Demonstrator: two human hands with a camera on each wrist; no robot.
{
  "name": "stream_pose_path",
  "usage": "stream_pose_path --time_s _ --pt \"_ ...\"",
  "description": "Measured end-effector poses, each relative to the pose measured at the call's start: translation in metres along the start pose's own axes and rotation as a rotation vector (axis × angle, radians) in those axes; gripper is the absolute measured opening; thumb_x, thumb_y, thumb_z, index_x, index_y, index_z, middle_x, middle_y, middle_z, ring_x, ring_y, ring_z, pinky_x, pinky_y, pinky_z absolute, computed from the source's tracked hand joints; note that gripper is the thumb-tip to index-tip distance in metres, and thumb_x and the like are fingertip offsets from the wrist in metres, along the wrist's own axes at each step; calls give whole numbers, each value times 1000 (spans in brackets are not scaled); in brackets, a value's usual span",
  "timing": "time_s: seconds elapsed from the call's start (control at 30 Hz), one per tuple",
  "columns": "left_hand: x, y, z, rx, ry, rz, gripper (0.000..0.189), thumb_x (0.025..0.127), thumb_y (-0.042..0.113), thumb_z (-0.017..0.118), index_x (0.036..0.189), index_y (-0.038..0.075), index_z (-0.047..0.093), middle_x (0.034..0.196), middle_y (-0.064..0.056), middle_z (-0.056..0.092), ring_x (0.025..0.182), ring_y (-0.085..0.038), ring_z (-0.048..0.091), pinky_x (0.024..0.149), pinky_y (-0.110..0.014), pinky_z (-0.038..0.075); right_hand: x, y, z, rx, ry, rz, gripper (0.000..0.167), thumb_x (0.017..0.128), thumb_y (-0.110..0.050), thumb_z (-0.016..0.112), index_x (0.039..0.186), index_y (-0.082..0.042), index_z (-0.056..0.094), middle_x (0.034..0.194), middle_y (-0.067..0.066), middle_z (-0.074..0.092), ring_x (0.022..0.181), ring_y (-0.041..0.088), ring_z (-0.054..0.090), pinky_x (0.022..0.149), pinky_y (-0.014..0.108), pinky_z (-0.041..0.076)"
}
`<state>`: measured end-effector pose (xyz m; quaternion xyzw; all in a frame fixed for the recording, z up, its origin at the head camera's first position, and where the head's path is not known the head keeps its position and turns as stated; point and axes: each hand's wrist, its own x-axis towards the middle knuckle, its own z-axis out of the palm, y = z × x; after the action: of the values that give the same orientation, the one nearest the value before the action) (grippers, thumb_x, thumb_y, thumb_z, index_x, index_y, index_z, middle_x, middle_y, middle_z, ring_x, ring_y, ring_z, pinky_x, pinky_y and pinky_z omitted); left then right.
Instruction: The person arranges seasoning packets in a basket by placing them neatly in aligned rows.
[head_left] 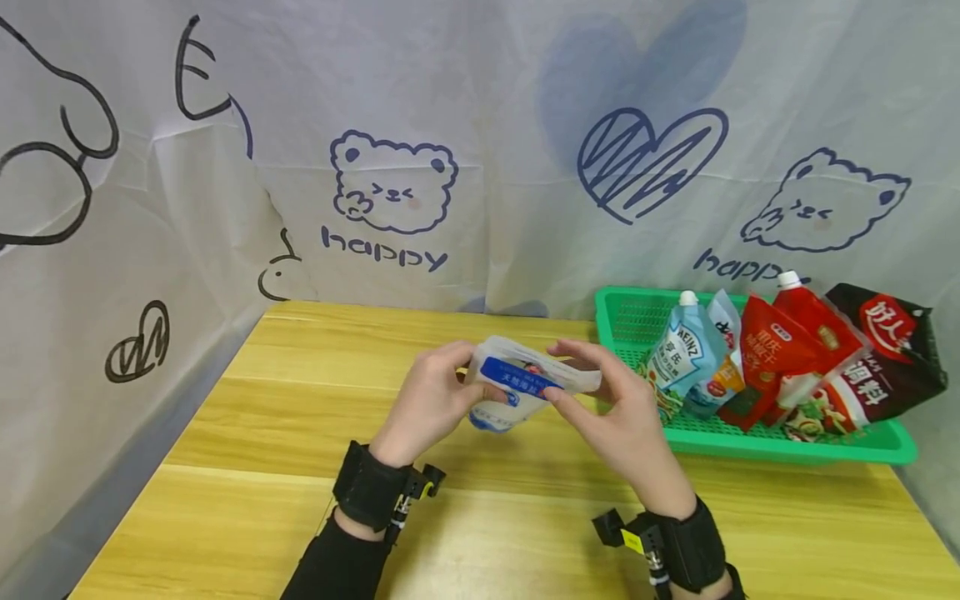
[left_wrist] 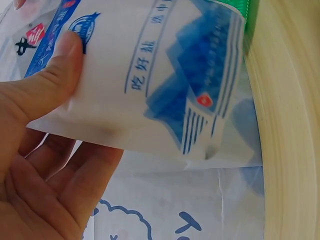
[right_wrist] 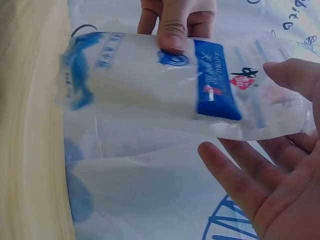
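Both hands hold up a white and blue bag of salt above the table, tilted, with its printed face turned toward me. My left hand grips the bag's left side. Its thumb presses the printed front in the left wrist view, where the bag shows a blue mountain print, and its fingers lie behind. At the bag's right end, my right hand pinches it between the thumb and the fingers. In the right wrist view those fingers are partly behind the bag, near its clear end.
A green basket stands at the right of the wooden table. It holds a light blue Heinz spout pouch, red packets, a dark seasoning packet and other pouches. A white sheet with drawings hangs behind.
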<state>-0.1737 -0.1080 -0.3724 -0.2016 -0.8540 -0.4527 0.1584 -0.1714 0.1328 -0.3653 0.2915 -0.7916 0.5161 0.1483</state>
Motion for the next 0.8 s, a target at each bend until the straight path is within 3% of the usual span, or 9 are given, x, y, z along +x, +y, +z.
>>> stream_pose_path --time_s 0.2,0.37,0.5,0.67,0.8 --pt "-1 0 2 67 -32 -3 24 80 11 89 100 7 76 96 -3 73 82 -15 72 68 -23 60 1 2 -1 -11 -51 -27 53 89 3 80 138 -10 64 132 8 68 113 26 70 85 28 61" --pt "-1 -1 4 93 -54 21 25 79 13 90 100 7 78 98 -3 73 83 -15 70 68 -22 58 1 4 -1 -71 -162 42 44 91 -5 80 133 -13 68 127 5 71 110 23 70 84 34 62" --pt "-1 -3 4 89 -74 32 27 78 13 90 101 7 79 100 -3 73 86 -16 70 69 -22 57 1 6 0 -142 -226 60 30 95 -9 77 125 -12 73 117 4 75 99 19 73 77 31 62" --pt "0 -3 5 61 -108 8 25 79 14 89 101 8 78 99 -2 72 84 -14 69 66 -20 57 1 8 2 -201 -175 -16 19 97 -8 73 115 -6 78 102 6 78 73 11 71 61 25 57" --pt "0 -2 5 16 -131 -28 22 82 16 87 101 8 77 97 0 70 81 -12 68 64 -21 58 1 9 3 -258 -104 -82 17 96 -7 74 111 -3 79 94 9 79 67 12 71 56 26 56"
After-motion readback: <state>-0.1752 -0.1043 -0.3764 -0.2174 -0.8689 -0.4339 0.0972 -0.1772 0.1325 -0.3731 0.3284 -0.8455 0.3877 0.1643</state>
